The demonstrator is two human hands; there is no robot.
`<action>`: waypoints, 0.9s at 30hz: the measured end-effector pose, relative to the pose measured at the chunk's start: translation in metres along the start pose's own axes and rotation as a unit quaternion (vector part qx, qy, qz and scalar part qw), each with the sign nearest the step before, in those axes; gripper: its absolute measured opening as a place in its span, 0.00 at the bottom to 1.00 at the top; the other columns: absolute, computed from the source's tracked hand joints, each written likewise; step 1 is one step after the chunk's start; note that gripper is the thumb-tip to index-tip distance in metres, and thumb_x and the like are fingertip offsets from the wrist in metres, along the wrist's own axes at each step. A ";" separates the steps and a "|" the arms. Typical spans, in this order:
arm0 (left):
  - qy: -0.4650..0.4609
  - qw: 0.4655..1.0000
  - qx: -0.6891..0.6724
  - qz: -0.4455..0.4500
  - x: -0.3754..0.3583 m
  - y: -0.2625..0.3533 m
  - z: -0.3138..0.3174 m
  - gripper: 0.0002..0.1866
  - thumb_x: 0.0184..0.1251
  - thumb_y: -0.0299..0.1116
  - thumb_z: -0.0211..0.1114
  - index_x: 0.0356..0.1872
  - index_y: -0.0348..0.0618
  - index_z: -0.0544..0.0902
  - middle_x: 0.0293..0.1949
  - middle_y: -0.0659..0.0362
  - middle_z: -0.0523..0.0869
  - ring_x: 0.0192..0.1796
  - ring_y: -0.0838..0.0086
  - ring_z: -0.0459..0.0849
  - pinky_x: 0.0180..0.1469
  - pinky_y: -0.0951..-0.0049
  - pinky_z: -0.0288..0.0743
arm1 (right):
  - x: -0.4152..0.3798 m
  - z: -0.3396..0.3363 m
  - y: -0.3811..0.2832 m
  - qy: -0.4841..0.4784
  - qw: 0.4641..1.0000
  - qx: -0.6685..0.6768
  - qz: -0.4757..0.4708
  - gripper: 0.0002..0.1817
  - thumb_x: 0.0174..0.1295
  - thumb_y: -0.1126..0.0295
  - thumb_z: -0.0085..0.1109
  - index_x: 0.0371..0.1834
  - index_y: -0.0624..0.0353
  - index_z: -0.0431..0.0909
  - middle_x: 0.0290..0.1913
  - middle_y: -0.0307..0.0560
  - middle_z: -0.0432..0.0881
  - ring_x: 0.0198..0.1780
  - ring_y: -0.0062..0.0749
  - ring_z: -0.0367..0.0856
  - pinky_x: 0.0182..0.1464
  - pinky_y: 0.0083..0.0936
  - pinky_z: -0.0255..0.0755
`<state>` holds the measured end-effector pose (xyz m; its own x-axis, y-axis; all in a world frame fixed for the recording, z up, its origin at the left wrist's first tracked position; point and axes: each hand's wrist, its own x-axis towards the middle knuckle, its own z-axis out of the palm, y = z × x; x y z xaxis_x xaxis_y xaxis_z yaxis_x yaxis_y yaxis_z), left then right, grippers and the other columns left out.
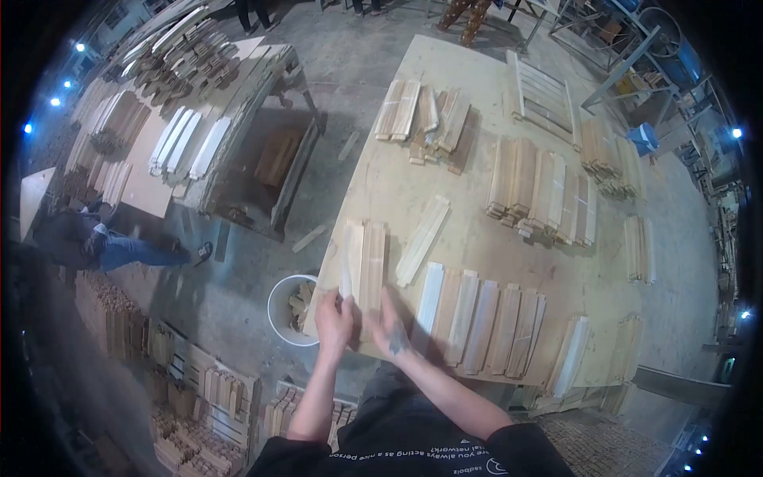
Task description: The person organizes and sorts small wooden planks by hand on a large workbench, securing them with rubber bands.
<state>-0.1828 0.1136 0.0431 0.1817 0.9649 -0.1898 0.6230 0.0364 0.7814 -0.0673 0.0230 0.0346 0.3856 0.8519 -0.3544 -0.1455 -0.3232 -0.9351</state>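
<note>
Before me, at the near left edge of the board-topped table, a few wooden slats (372, 253) lie side by side, long ways from me. My left hand (334, 322) is closed at the near end of a pale slat (350, 253), the leftmost one. On the other side, my right hand (387, 327) has its fingers stretched out against the near right end of the slats; its palm faces inward. A separate light slat bundle (424, 241) lies slanted just beyond my right hand. To the right, several slat bundles (469, 322) form a row.
A white bucket (274, 314) with wood offcuts stands on the floor by the table's left edge. More slat stacks (540, 191) and a slatted wooden frame (545, 99) lie farther back on the table (469, 175). At left are another loaded table (151, 191) and a person (131, 248).
</note>
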 end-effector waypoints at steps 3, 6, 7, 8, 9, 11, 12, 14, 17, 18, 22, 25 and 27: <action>-0.009 1.000 -0.011 -0.027 -0.032 -0.001 -0.014 0.24 0.64 0.36 0.75 0.55 0.31 0.83 0.40 0.46 0.83 0.42 0.56 0.83 0.48 0.58 0.78 | -0.043 0.003 -0.010 0.028 0.982 -0.178 -0.048 0.51 0.64 0.61 0.69 0.84 0.69 0.48 0.80 0.73 0.58 0.81 0.63 0.59 0.79 0.48 0.60; -0.025 0.999 -0.005 -0.024 -0.040 -0.012 -0.021 0.24 0.64 0.37 0.76 0.55 0.31 0.83 0.38 0.50 0.83 0.40 0.62 0.82 0.46 0.60 0.77 | -0.051 0.007 -0.038 0.044 0.961 -0.272 0.025 0.55 0.59 0.64 0.75 0.84 0.66 0.48 0.77 0.72 0.62 0.76 0.61 0.66 0.77 0.47 0.62; -0.030 0.999 -0.001 -0.019 -0.039 -0.014 -0.024 0.24 0.64 0.37 0.76 0.55 0.31 0.82 0.37 0.51 0.83 0.39 0.64 0.82 0.45 0.61 0.77 | -0.049 0.006 -0.046 0.047 0.956 -0.289 0.028 0.54 0.58 0.65 0.75 0.83 0.66 0.50 0.75 0.71 0.64 0.76 0.61 0.67 0.76 0.46 0.63; -0.044 0.996 -0.040 -0.072 -0.037 -0.016 -0.029 0.23 0.66 0.37 0.75 0.55 0.31 0.82 0.37 0.52 0.83 0.38 0.66 0.82 0.44 0.62 0.77 | -0.048 0.006 -0.052 0.050 0.951 -0.304 0.033 0.53 0.57 0.66 0.75 0.83 0.66 0.52 0.74 0.70 0.66 0.75 0.61 0.68 0.76 0.46 0.64; -0.056 0.987 -0.079 -0.124 -0.032 -0.010 -0.038 0.22 0.67 0.37 0.74 0.55 0.31 0.82 0.36 0.53 0.83 0.38 0.67 0.82 0.44 0.63 0.77 | -0.048 0.005 -0.054 0.053 0.946 -0.319 0.036 0.52 0.56 0.66 0.75 0.82 0.66 0.54 0.72 0.70 0.68 0.74 0.61 0.69 0.75 0.46 0.65; -0.028 0.982 -0.115 -0.144 -0.024 -0.019 -0.051 0.20 0.71 0.37 0.71 0.55 0.31 0.81 0.36 0.54 0.84 0.37 0.70 0.82 0.43 0.65 0.77 | -0.037 -0.012 -0.020 0.092 0.949 -0.301 -0.032 0.48 0.56 0.68 0.73 0.80 0.66 0.59 0.70 0.68 0.71 0.71 0.60 0.72 0.73 0.45 0.67; 0.011 0.987 -0.111 -0.115 -0.021 -0.034 -0.056 0.19 0.73 0.37 0.69 0.55 0.31 0.81 0.36 0.55 0.84 0.37 0.70 0.82 0.43 0.66 0.77 | -0.035 -0.021 -0.008 0.110 0.948 -0.292 -0.066 0.46 0.56 0.70 0.72 0.79 0.65 0.61 0.69 0.66 0.73 0.70 0.59 0.74 0.72 0.44 0.69; 0.073 0.987 -0.118 -0.082 -0.020 -0.037 -0.061 0.17 0.78 0.36 0.62 0.56 0.31 0.80 0.39 0.52 0.86 0.39 0.71 0.83 0.45 0.67 0.78 | -0.038 -0.035 -0.004 0.137 0.951 -0.269 -0.063 0.42 0.56 0.71 0.70 0.76 0.66 0.65 0.67 0.65 0.75 0.68 0.58 0.76 0.71 0.43 0.70; 0.035 0.986 -0.147 -0.075 -0.035 -0.022 -0.058 0.18 0.80 0.37 0.60 0.58 0.31 0.79 0.43 0.50 0.87 0.42 0.70 0.85 0.48 0.66 0.79 | -0.046 -0.032 -0.006 0.172 0.956 -0.226 -0.078 0.40 0.57 0.71 0.69 0.75 0.66 0.65 0.67 0.65 0.75 0.69 0.57 0.75 0.72 0.42 0.70; 0.039 0.987 -0.140 -0.064 -0.041 -0.027 -0.043 0.20 0.80 0.39 0.59 0.61 0.31 0.78 0.44 0.46 0.88 0.42 0.65 0.86 0.48 0.63 0.79 | -0.046 -0.030 0.000 0.164 0.956 -0.229 -0.081 0.41 0.57 0.71 0.70 0.76 0.67 0.64 0.68 0.66 0.74 0.70 0.57 0.75 0.72 0.43 0.69; 0.012 1.000 0.029 0.000 -0.068 -0.001 -0.013 0.26 0.71 0.40 0.68 0.63 0.33 0.77 0.51 0.41 0.82 0.56 0.48 0.83 0.60 0.54 0.75 | -0.060 0.002 -0.005 0.146 0.931 -0.326 -0.079 0.48 0.56 0.66 0.74 0.78 0.68 0.58 0.69 0.68 0.73 0.72 0.60 0.73 0.73 0.46 0.68; 0.023 0.997 0.070 -0.005 -0.076 0.017 -0.016 0.30 0.67 0.41 0.72 0.63 0.32 0.77 0.55 0.39 0.81 0.56 0.46 0.82 0.59 0.53 0.75 | -0.059 0.000 -0.014 0.103 0.938 -0.331 -0.013 0.51 0.53 0.63 0.75 0.77 0.70 0.59 0.71 0.69 0.71 0.73 0.62 0.70 0.74 0.47 0.66; 0.038 0.998 0.058 -0.004 -0.074 0.010 -0.014 0.31 0.63 0.40 0.73 0.63 0.31 0.77 0.52 0.40 0.83 0.53 0.47 0.84 0.57 0.53 0.76 | -0.057 -0.007 -0.013 0.092 0.945 -0.313 -0.002 0.50 0.53 0.63 0.75 0.77 0.70 0.59 0.71 0.70 0.71 0.73 0.63 0.69 0.74 0.47 0.66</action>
<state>-0.2011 0.0467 0.0731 0.1205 0.9817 -0.1474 0.7090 0.0188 0.7050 -0.0811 -0.0243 0.0665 0.5455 0.7858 -0.2913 0.4021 -0.5504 -0.7317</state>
